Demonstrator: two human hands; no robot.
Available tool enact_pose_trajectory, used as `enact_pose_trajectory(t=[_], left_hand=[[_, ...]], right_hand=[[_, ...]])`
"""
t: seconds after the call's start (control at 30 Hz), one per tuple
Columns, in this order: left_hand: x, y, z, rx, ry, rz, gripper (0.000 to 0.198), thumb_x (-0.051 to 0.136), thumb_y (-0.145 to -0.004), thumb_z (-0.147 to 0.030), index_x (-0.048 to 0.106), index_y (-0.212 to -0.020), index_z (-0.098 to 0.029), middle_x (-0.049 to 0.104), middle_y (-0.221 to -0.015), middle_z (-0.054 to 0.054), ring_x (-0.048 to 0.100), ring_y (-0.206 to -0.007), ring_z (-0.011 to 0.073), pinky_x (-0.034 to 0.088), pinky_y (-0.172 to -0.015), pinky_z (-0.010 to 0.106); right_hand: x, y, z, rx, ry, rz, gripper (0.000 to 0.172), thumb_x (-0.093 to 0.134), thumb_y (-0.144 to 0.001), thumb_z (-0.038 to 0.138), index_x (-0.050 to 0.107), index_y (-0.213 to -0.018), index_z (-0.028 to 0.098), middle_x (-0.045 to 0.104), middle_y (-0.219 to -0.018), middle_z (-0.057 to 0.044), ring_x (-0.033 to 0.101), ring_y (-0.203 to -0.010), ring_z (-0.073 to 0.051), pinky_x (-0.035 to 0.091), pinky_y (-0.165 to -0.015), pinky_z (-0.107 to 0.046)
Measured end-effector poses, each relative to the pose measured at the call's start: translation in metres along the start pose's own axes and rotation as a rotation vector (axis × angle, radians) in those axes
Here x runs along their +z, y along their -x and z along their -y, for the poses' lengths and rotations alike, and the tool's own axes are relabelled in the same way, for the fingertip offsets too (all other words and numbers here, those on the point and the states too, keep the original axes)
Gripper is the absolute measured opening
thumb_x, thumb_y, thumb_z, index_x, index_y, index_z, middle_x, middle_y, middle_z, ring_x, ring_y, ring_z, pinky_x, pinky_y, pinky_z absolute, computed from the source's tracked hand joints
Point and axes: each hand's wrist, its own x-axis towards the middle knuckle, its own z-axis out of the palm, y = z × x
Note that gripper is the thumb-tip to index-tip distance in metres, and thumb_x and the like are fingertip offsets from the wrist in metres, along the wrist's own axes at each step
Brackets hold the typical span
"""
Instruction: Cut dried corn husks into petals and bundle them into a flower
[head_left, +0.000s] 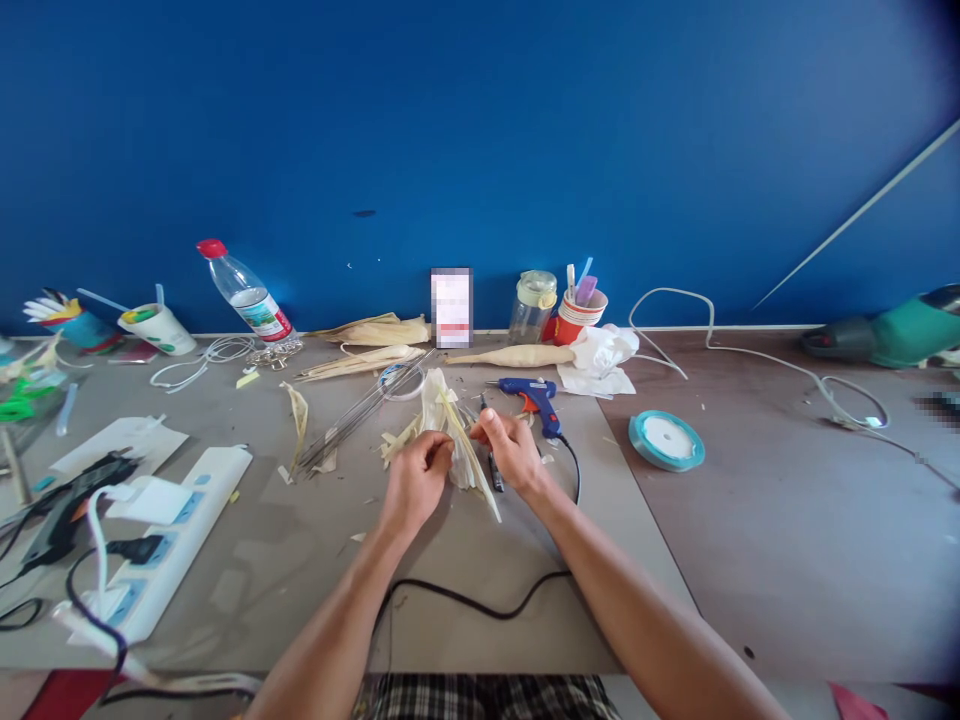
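Observation:
A pale bundle of dried corn husk (438,398) stands between my two hands, with long strips fanning down toward me. My left hand (420,475) is closed in a pinch on its left side; the fingertips are partly hidden. On the other side my right hand (511,450) is closed around the edge of a strip, thumb uppermost. Just beyond my right hand lies a blue glue gun (529,388) with an orange trigger. A dark slim tool (496,474) lies beside the strips, partly covered by my right hand. Husk scraps surround the bundle.
Thin metal wires (360,415) lie to the left. Behind are more husks (367,330), a leaning bottle (255,300), a glass jar (533,305) and a red cup (579,318). A ribbon spool (694,452) sits right; a power strip (196,510) lies left. A black cord (480,606) crosses in front.

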Motion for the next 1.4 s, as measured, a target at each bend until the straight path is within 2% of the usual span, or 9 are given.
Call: enact_pose_trajectory(t=[0.3,0.47,0.73,0.8,0.9,1.03,1.23,1.4], left_hand=[[0.0021,0.0025,-0.0020,0.070,-0.033,0.010,0.016,0.049,-0.080,-0.025,0.061,-0.074,-0.017,0.059,-0.062,-0.001,0.050,-0.056,0.0104,0.039,-0.057,0.020],[0.0023,0.0021,-0.0013,0.070,-0.032,0.015,0.015,0.049,-0.081,-0.024,0.061,-0.076,-0.017,0.059,-0.062,-0.002,0.051,-0.057,0.0101,0.039,-0.058,0.020],[0.0020,0.0023,-0.0003,0.029,0.015,0.029,0.015,0.049,-0.080,-0.024,0.061,-0.075,-0.017,0.058,-0.061,-0.002,0.051,-0.057,0.0104,0.039,-0.057,0.020],[0.0022,0.0015,0.0017,0.013,0.037,0.024,0.015,0.050,-0.080,-0.025,0.061,-0.075,-0.017,0.057,-0.060,-0.002,0.051,-0.056,0.0103,0.039,-0.056,0.020],[0.0021,0.0004,0.0035,-0.011,0.057,0.008,0.016,0.049,-0.080,-0.027,0.059,-0.073,-0.017,0.055,-0.059,-0.003,0.049,-0.054,0.0099,0.038,-0.054,0.020],[0.0023,0.0002,0.0039,-0.012,0.082,-0.007,0.017,0.049,-0.080,-0.029,0.058,-0.070,-0.017,0.053,-0.057,-0.003,0.047,-0.052,0.0095,0.037,-0.052,0.020],[0.0015,0.0001,0.0018,-0.022,0.120,-0.035,0.018,0.051,-0.080,-0.031,0.057,-0.069,-0.017,0.051,-0.056,-0.004,0.044,-0.050,0.0084,0.035,-0.049,0.019],[-0.0023,-0.0019,-0.0043,-0.169,0.320,0.022,0.019,0.053,-0.079,-0.034,0.056,-0.073,-0.016,0.051,-0.054,-0.004,0.042,-0.043,0.0071,0.032,-0.042,0.019]], right_hand=[[0.0067,-0.0007,0.0035,0.008,0.223,0.008,0.040,0.046,-0.083,0.041,0.050,-0.052,0.017,0.044,-0.048,0.003,0.041,-0.050,-0.010,0.030,-0.049,-0.022],[0.0058,-0.0008,0.0025,-0.030,0.217,0.014,0.027,0.046,-0.081,0.030,0.051,-0.058,0.017,0.049,-0.056,0.002,0.047,-0.057,-0.011,0.034,-0.056,-0.022],[0.0028,-0.0002,0.0058,-0.081,0.195,0.035,0.020,0.046,-0.082,0.026,0.058,-0.069,0.016,0.057,-0.069,-0.002,0.054,-0.069,-0.014,0.039,-0.066,-0.025],[0.0020,0.0005,0.0049,-0.099,0.139,0.025,0.021,0.047,-0.084,0.031,0.061,-0.079,0.016,0.059,-0.075,-0.003,0.054,-0.071,-0.015,0.041,-0.067,-0.025],[0.0007,0.0014,0.0024,-0.096,0.021,-0.011,0.037,0.043,-0.086,0.046,0.063,-0.089,0.015,0.058,-0.080,-0.005,0.053,-0.071,-0.015,0.042,-0.065,-0.026],[0.0007,0.0013,-0.0007,-0.034,-0.083,-0.022,0.049,0.039,-0.086,0.057,0.064,-0.084,0.015,0.058,-0.078,-0.006,0.053,-0.073,-0.016,0.044,-0.066,-0.028],[0.0040,0.0017,0.0009,0.024,-0.142,-0.014,0.049,0.042,-0.082,0.058,0.063,-0.079,0.014,0.056,-0.071,-0.004,0.053,-0.068,-0.015,0.044,-0.064,-0.026],[0.0081,0.0029,0.0043,0.072,-0.214,0.081,0.031,0.057,-0.075,0.043,0.062,-0.085,0.014,0.059,-0.074,-0.002,0.053,-0.065,-0.013,0.044,-0.062,-0.024]])
